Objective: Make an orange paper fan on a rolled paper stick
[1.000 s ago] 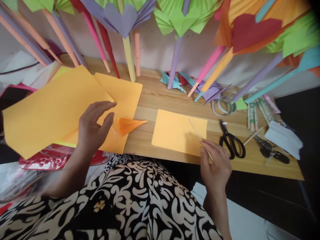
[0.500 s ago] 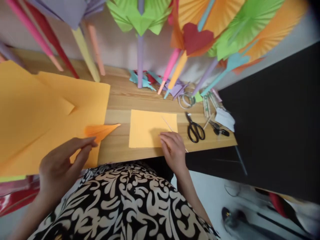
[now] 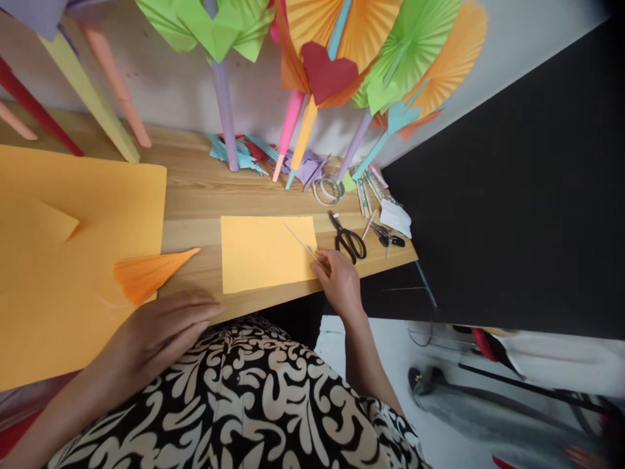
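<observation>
A thin pale stick (image 3: pixel 299 240) slants over the right part of a small yellow-orange paper sheet (image 3: pixel 254 260). My right hand (image 3: pixel 339 280) pinches its lower end at the sheet's right edge. Fingers stretched out, my left hand (image 3: pixel 170 329) lies by the table's front edge, holding nothing I can see. Just beyond it rests a pleated orange paper piece (image 3: pixel 146 273), its narrow tip pointing right. Under that piece spreads a large yellow-orange sheet (image 3: pixel 97 215), with a folded flap at its left.
Black-handled scissors (image 3: pixel 347 240) lie right of the small sheet. Behind them are tape rolls (image 3: pixel 329 189), paper scraps (image 3: pixel 305 168) and a second black-handled tool (image 3: pixel 390 240). Paper fans on rolled sticks (image 3: pixel 224 117) lean along the wall. A person's leg (image 3: pixel 469 404) shows at lower right.
My left hand has left the pleated orange piece and come down to the table edge, fingers straightened. My right hand now pinches the stick's lower end. The view has shifted right.
</observation>
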Demonstrator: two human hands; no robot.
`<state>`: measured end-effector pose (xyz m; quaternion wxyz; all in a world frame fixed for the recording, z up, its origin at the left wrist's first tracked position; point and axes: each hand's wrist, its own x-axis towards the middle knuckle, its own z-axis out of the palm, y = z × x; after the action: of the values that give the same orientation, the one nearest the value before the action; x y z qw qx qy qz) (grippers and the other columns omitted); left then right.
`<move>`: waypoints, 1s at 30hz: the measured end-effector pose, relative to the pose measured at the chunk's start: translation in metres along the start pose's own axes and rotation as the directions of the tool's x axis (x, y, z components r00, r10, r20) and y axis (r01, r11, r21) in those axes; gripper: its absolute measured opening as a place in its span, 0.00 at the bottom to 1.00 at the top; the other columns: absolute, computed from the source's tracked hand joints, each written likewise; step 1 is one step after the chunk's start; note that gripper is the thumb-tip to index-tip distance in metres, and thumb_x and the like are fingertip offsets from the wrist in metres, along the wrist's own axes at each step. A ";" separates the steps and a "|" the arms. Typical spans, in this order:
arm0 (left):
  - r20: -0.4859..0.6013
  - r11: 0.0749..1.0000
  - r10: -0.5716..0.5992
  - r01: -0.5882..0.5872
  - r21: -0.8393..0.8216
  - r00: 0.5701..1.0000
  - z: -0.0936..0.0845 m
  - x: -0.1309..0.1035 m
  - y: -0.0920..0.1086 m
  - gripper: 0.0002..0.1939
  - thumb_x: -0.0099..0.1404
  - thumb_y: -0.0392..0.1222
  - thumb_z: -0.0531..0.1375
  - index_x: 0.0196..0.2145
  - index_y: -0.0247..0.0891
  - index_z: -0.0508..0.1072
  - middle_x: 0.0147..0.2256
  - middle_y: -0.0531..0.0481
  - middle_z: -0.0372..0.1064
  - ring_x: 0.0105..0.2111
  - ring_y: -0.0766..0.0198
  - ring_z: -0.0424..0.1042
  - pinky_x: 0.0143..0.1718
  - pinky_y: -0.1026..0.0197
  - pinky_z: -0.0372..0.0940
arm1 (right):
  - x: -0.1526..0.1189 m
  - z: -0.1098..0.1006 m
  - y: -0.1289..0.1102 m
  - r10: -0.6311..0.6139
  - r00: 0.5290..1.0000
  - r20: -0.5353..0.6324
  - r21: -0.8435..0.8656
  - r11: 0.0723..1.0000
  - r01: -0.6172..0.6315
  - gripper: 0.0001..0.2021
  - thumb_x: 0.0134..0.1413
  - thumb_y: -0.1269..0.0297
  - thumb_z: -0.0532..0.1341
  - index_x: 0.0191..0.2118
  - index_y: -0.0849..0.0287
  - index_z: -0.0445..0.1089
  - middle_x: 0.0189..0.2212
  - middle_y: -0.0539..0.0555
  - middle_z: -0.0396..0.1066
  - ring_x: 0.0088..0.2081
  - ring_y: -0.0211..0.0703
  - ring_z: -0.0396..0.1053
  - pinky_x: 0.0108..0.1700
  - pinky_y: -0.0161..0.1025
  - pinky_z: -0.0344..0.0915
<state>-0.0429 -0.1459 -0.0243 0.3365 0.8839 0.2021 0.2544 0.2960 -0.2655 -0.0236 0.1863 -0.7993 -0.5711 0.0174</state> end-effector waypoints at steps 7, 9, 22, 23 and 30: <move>0.090 0.983 0.125 -0.136 0.122 0.988 0.030 0.028 -0.022 0.14 0.72 0.43 0.56 0.51 0.47 0.77 0.54 0.49 0.74 0.54 0.51 0.71 0.57 0.45 0.66 | 0.002 0.012 -0.001 0.033 0.999 -0.023 0.030 0.999 -0.032 0.08 0.64 0.70 0.56 0.44 0.58 0.72 0.39 0.57 0.75 0.43 0.50 0.72 0.46 0.44 0.66; 0.082 0.978 0.140 -0.150 0.143 0.987 0.036 0.029 -0.028 0.14 0.71 0.43 0.56 0.51 0.46 0.76 0.52 0.49 0.75 0.52 0.52 0.71 0.57 0.45 0.65 | 0.004 0.012 0.001 0.036 0.999 -0.019 0.033 0.999 -0.035 0.09 0.65 0.70 0.55 0.45 0.58 0.72 0.39 0.57 0.75 0.43 0.50 0.71 0.46 0.43 0.66; 0.048 0.981 0.149 -0.154 0.116 0.988 0.041 0.032 -0.037 0.14 0.70 0.41 0.56 0.51 0.48 0.74 0.49 0.52 0.77 0.49 0.55 0.72 0.53 0.50 0.66 | 0.024 -0.004 0.026 0.076 0.994 -0.081 0.057 0.996 -0.071 0.11 0.67 0.65 0.53 0.43 0.57 0.72 0.39 0.58 0.76 0.43 0.50 0.71 0.47 0.44 0.66; 0.044 0.981 0.152 -0.156 0.114 0.987 0.041 0.032 -0.036 0.13 0.70 0.41 0.56 0.50 0.48 0.75 0.49 0.52 0.77 0.49 0.55 0.72 0.53 0.50 0.67 | 0.027 -0.008 0.029 0.076 0.992 -0.102 0.056 0.996 -0.070 0.11 0.68 0.63 0.52 0.43 0.57 0.73 0.40 0.58 0.76 0.44 0.50 0.71 0.47 0.44 0.66; 0.018 0.987 0.124 -0.126 0.099 0.992 0.044 0.032 -0.030 0.11 0.71 0.40 0.56 0.48 0.45 0.75 0.48 0.51 0.77 0.50 0.55 0.70 0.54 0.49 0.63 | 0.055 -0.030 0.059 0.088 0.980 -0.179 0.014 0.996 -0.086 0.12 0.67 0.63 0.53 0.44 0.57 0.74 0.40 0.58 0.77 0.43 0.51 0.72 0.48 0.45 0.66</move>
<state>0.0029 -0.1295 -0.0638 0.2763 0.9120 0.1569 0.2595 0.3757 -0.2393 -0.0043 0.2384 -0.8212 -0.5165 -0.0447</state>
